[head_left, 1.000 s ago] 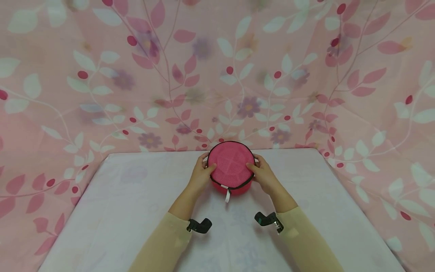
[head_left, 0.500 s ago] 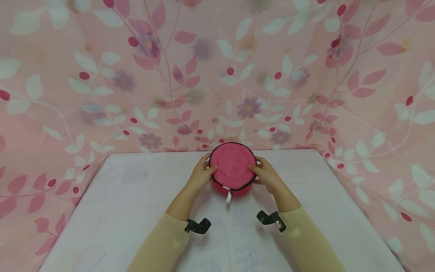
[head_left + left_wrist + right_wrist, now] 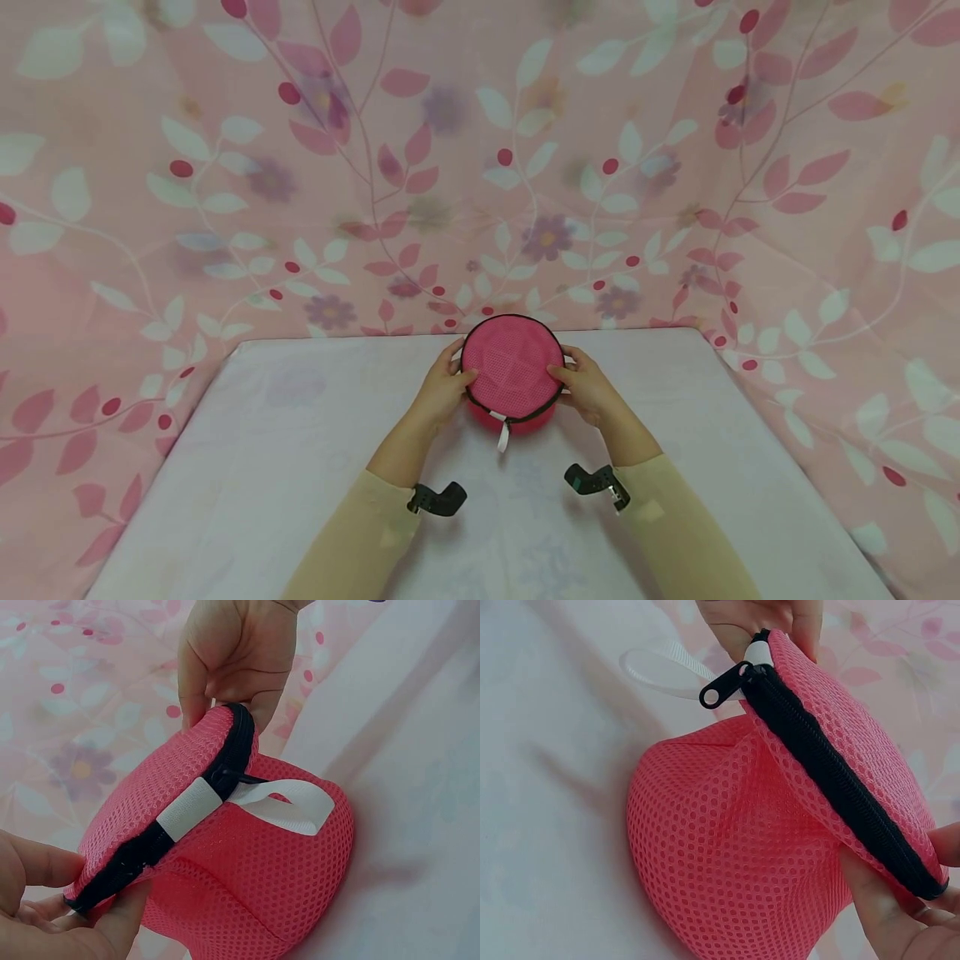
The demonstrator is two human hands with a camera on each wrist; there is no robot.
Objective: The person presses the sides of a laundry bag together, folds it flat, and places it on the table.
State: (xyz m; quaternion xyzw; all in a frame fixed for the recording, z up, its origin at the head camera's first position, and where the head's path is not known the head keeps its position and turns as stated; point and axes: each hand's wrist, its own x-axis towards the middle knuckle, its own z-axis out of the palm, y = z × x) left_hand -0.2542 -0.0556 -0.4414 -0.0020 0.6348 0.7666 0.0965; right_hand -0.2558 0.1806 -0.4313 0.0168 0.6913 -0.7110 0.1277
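Pink floral cloth (image 3: 551, 167) hangs beyond the red mesh bag (image 3: 513, 367), which I see over the far half of the desk (image 3: 300, 458). I'd match the pressure either side so its rim (image 3: 840, 784) doesn't twist. Left of the bag, the left hand (image 3: 441, 388) pinches that rim, digits barely parted; a white loop (image 3: 503, 438) hangs on its near side; right of it, the right hand (image 3: 590, 388) pinches likewise. Whether the base touches down I can't quite tell.
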